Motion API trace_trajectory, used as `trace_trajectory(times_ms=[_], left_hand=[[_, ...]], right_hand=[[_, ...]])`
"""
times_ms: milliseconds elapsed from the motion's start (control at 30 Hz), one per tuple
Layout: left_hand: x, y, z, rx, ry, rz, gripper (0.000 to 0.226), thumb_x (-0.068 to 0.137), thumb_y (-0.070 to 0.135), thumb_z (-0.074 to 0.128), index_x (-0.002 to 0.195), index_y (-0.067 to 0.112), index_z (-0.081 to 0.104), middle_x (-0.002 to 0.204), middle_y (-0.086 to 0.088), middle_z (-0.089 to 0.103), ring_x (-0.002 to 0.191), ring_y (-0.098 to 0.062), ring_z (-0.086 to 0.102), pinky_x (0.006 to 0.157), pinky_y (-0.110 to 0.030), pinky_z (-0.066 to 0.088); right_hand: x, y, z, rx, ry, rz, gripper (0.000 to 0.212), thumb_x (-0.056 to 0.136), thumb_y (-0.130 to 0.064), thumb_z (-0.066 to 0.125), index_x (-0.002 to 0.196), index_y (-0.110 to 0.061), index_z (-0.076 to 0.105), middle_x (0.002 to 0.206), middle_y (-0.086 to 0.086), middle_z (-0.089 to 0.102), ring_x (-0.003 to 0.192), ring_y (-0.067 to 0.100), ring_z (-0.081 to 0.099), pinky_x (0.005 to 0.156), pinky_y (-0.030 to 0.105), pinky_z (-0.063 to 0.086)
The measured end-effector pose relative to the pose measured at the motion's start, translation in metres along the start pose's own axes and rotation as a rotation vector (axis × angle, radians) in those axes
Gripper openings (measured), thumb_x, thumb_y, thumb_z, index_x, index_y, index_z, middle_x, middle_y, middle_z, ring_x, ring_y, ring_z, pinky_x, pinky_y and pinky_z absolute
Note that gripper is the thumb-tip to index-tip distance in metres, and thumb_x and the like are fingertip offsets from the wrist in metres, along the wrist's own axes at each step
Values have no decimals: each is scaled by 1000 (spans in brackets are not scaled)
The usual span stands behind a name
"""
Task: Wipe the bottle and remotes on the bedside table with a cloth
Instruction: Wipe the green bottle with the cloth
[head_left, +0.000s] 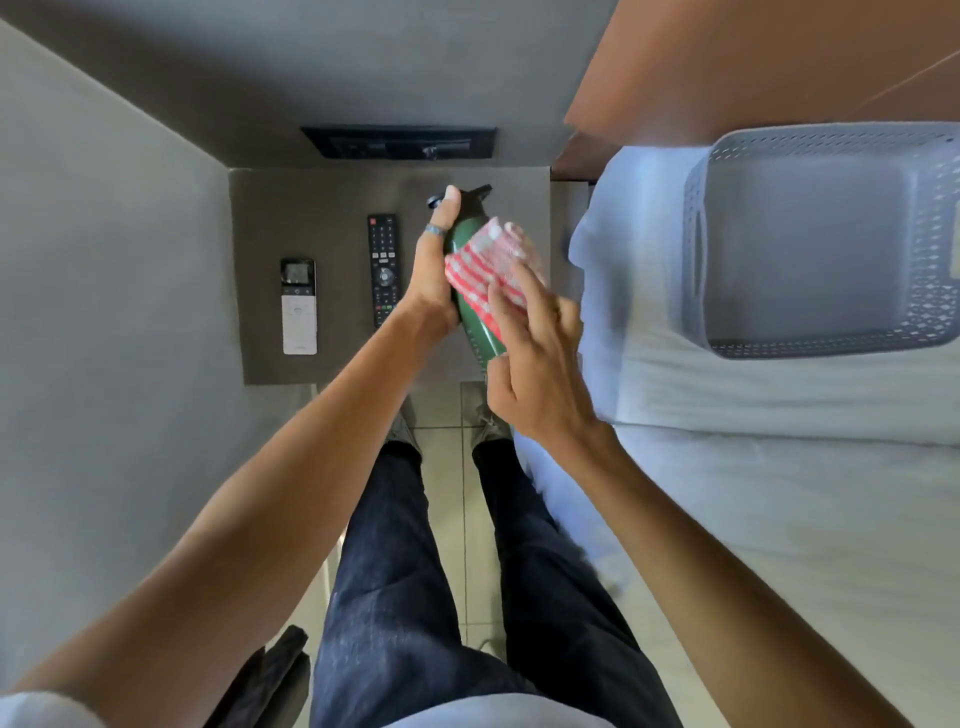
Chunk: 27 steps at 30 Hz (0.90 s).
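grey walls close in on a small dark bedside table (322, 364) wedged in the corner beside a bed with pale blue bedding (727, 467), where a grey perforated basket (810, 244) sits upside-up on the mattress. the person stands at the table's front edge, looking straight down.

the green bottle (480, 332) is lifted off the table and held tilted over its right side. the left hand (428, 280) is wrapped around the bottle's upper body, thumb reaching up toward the black cap, fingers closed firmly on it. the right hand (530, 358) presses a red-and-white striped cloth (485, 270) against the bottle's side; its fingers look loosely spread over the cloth rather than clenched, and the cloth is slightly blurred.

judging by this, the bottle is the step in hand and is mid-wipe. the black remote (383, 267) and the white remote (298, 306) lie flat on the table, side by side but apart, well left of the bottle and touched by neither hand. whether either has been wiped cannot be told from here; they appear to be what remains.
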<state>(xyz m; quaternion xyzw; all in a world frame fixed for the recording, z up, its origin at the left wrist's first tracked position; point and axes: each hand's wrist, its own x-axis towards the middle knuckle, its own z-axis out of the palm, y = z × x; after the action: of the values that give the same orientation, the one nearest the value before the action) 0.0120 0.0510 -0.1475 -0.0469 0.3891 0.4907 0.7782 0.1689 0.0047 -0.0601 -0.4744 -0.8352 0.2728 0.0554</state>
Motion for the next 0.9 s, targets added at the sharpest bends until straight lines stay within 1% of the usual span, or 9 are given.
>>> trace_trajectory(times_ms=[133, 233, 333, 400, 500, 600, 733, 833, 900], left_hand=[[-11, -1, -10, -151, 107, -81, 63, 91, 68, 65, 82, 5, 65, 81, -12, 65, 74, -24, 65, 75, -36, 60], [-17, -5, -11, -199, 1, -77, 67, 97, 65, 55, 70, 5, 63, 67, -12, 68, 64, -25, 69, 65, -32, 60], [-20, 0, -14, -206, -103, -55, 72, 103, 63, 45, 58, 8, 61, 52, -7, 65, 49, -22, 66, 54, -28, 56], [-22, 5, -17, -146, -28, -50, 66, 102, 62, 52, 65, 9, 62, 58, -7, 66, 57, -23, 66, 62, -32, 57], [-23, 10, -22, -45, 164, 66, 56, 92, 65, 65, 79, 12, 75, 70, -9, 69, 67, -25, 68, 68, -35, 59], [-24, 11, -26, 34, 280, 87, 60, 88, 70, 66, 72, 12, 75, 70, -8, 70, 65, -26, 69, 68, -34, 60], [-23, 4, -28, -1, 221, 88, 64, 92, 69, 61, 70, 11, 73, 70, -9, 71, 66, -26, 69, 67, -34, 60], [-28, 6, -28, -12, 73, 53, 72, 96, 71, 52, 93, 2, 74, 90, -17, 75, 87, -34, 73, 90, -41, 60], [-33, 5, -35, -8, 76, 55, 78, 94, 74, 52, 108, -1, 69, 105, -21, 71, 100, -38, 69, 108, -49, 52]], right_hand=[[-11, -4, 8, -59, 40, -57, 40, 94, -23, 54, 126, -7, 72, 144, 16, 62, 104, 40, 53, 85, 47, 50], [9, -6, 14, -130, 21, -156, 23, 93, -24, 58, 109, -11, 67, 158, 10, 51, 137, 37, 49, 97, 48, 46], [26, -2, 25, -80, -104, -235, 51, 100, -16, 49, 150, -15, 47, 174, 10, 24, 162, 36, 19, 122, 64, 32], [20, -1, 32, -48, -108, -194, 62, 103, -14, 43, 164, -21, 29, 176, 9, 16, 164, 36, 10, 125, 62, 30], [-25, 3, 41, 23, -26, -86, 57, 107, -15, 42, 163, -19, 32, 176, 11, 19, 163, 39, 13, 127, 55, 30], [-68, 8, 45, -56, -103, -132, 58, 106, -15, 44, 163, -19, 32, 175, 12, 20, 162, 43, 12, 127, 60, 28], [-39, -2, 41, -32, -41, -47, 54, 109, -20, 42, 163, -21, 34, 174, 10, 24, 160, 41, 23, 124, 57, 35], [14, -18, 33, 160, -23, 71, 48, 112, -34, 34, 160, -33, 36, 168, -3, 39, 147, 22, 45, 120, 46, 44], [40, -13, 26, 342, -161, 235, 46, 110, -47, 31, 156, -48, 35, 157, -10, 52, 128, 14, 58, 113, 42, 50]])
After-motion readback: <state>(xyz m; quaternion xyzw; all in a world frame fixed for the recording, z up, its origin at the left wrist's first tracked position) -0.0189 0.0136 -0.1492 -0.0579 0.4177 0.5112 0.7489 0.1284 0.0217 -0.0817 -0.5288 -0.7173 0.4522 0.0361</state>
